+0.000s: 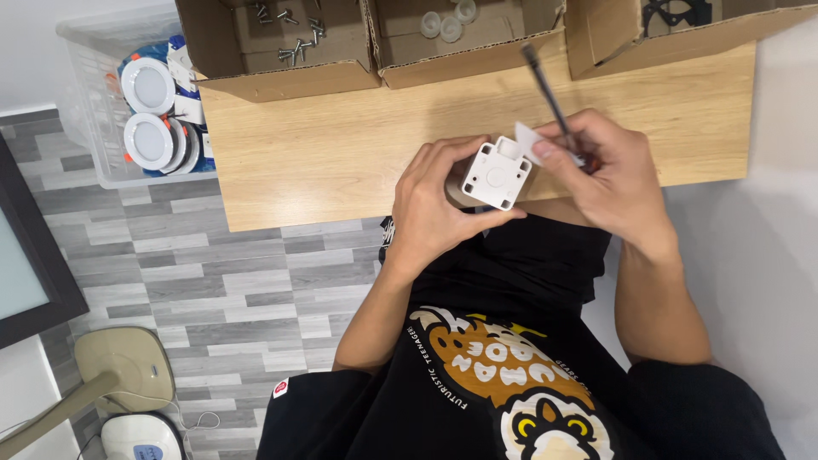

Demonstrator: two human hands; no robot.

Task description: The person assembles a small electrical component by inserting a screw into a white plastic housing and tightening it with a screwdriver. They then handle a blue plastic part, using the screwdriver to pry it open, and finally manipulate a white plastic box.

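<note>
My left hand [439,200] grips the white square plastic housing [496,175] over the wooden table [341,145] edge. My right hand [601,175] pinches a small white tab [528,140] plus a screwdriver [550,94]. No screw looks fitted; screws [294,43] wait boxed.

White square plastic housing [496,174], back up.

Black short-sleeved T-shirt [477,375], cartoon animal print in orange, white, yellow; arms bare; dark trousers, probably black.
</note>
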